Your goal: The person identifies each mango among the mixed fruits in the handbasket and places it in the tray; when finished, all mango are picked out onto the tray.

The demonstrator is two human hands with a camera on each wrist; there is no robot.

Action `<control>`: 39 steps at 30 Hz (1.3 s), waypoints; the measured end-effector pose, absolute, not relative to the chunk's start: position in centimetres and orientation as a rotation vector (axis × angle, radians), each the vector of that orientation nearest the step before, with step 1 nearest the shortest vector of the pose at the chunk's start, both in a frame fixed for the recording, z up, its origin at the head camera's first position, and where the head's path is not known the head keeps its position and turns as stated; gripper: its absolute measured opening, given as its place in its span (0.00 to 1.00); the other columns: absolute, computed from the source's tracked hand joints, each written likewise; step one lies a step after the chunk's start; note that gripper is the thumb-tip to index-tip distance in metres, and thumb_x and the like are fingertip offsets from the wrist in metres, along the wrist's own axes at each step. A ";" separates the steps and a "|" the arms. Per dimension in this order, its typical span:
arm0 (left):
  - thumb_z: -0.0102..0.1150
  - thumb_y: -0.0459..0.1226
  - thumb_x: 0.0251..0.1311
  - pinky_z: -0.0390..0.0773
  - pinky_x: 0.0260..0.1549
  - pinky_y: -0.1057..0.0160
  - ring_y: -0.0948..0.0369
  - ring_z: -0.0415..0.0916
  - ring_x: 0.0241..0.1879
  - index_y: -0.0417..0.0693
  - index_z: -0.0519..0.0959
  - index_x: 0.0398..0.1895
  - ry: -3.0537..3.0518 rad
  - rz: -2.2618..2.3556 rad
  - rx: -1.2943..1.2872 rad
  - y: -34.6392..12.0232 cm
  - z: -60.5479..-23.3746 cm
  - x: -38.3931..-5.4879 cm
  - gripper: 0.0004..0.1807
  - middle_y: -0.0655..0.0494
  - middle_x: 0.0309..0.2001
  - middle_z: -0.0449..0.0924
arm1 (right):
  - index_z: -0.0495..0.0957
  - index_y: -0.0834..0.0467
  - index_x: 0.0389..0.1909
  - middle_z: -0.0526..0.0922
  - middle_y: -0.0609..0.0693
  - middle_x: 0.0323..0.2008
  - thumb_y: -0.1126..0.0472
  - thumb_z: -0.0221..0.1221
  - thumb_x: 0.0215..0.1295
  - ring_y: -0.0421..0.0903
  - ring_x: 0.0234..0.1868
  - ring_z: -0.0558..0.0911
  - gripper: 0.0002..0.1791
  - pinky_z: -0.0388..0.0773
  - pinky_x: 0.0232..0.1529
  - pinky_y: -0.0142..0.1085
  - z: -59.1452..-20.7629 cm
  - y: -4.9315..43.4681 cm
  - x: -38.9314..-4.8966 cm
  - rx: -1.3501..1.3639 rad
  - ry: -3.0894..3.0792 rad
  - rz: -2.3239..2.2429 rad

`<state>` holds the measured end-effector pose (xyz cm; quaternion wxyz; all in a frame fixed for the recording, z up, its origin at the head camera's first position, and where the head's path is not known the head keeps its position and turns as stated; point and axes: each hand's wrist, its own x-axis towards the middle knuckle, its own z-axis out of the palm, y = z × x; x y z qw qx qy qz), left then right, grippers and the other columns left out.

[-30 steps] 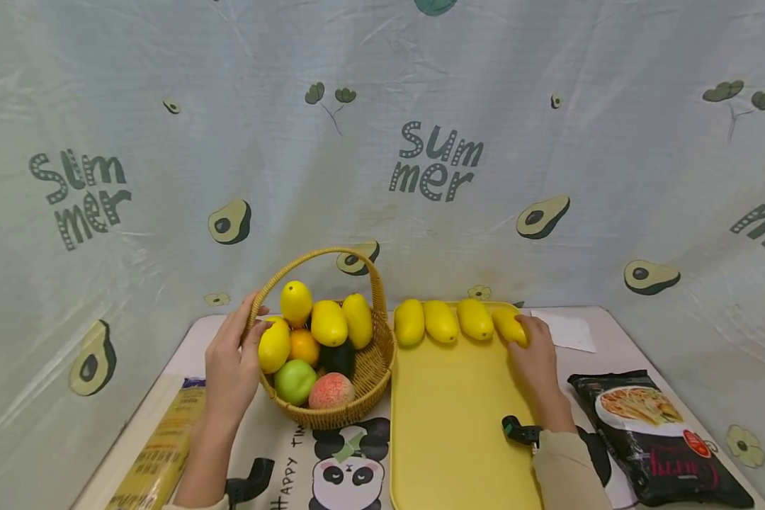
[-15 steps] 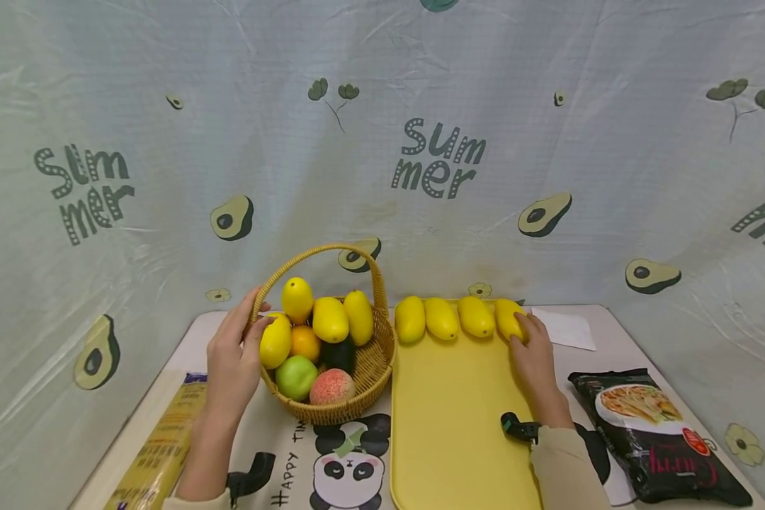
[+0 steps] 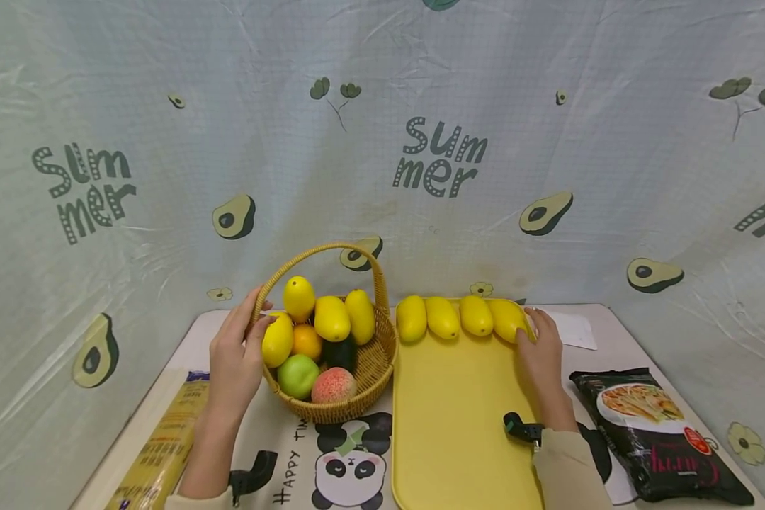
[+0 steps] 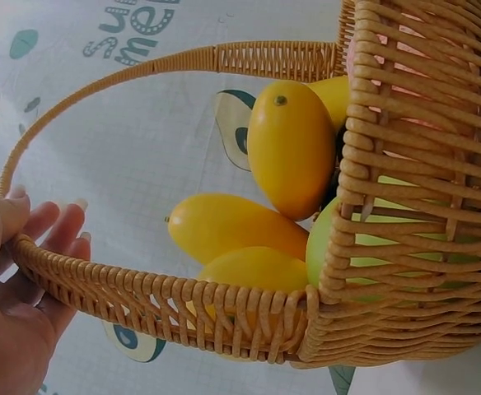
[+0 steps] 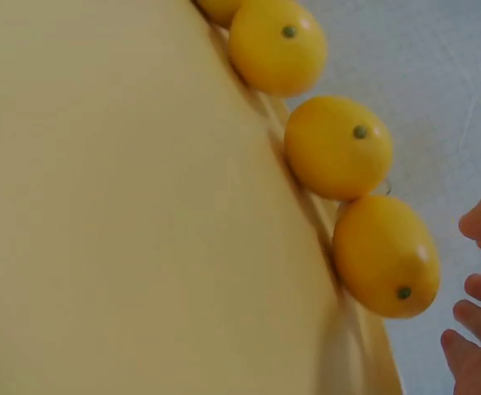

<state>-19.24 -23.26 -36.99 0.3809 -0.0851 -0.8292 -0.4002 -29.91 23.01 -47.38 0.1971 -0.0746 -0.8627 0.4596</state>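
My left hand (image 3: 238, 354) holds the side of the tall handle of a wicker basket (image 3: 387, 379), fingers curled round it in the left wrist view. Inside are several yellow mangoes (image 3: 333, 319), an orange (image 3: 307, 343), a green apple (image 3: 297, 376), a peach (image 3: 334, 386) and a dark fruit (image 3: 341, 354) partly hidden. More mangoes lie in a row along the far edge of a yellow tray (image 3: 459, 411). My right hand (image 3: 542, 350) is beside the rightmost mango (image 3: 507, 320), its fingers spread and apart from it in the right wrist view.
A black noodle packet (image 3: 663, 439) lies right of the tray, with a white paper (image 3: 570, 331) behind it. On the left lies a long yellow packet (image 3: 162, 446). A panda print (image 3: 349, 471) decorates the tabletop, and a patterned curtain (image 3: 280, 177) hangs behind.
The rightmost mango has turned, its near end swinging rightward, and now lies against its neighbour. My right hand has let go and moved slightly right. The left hand stays on the handle.
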 end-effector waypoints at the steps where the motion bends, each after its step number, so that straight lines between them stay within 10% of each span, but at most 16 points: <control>1: 0.53 0.29 0.70 0.70 0.49 0.88 0.83 0.73 0.45 0.60 0.67 0.73 -2.120 -1.024 -0.216 -23.2 -37.0 -19.3 0.30 0.45 0.50 0.81 | 0.66 0.60 0.71 0.60 0.61 0.75 0.62 0.51 0.71 0.63 0.75 0.58 0.27 0.55 0.75 0.61 -47.3 23.0 -29.9 -0.201 -2.400 1.277; 39: 0.52 0.30 0.71 0.68 0.50 0.89 0.85 0.71 0.45 0.64 0.66 0.73 -2.131 -1.025 -0.188 -23.2 -37.3 -19.3 0.30 0.45 0.52 0.80 | 0.73 0.54 0.67 0.70 0.55 0.70 0.59 0.64 0.62 0.57 0.71 0.69 0.30 0.72 0.66 0.56 -45.2 7.7 -26.9 0.568 -2.452 1.210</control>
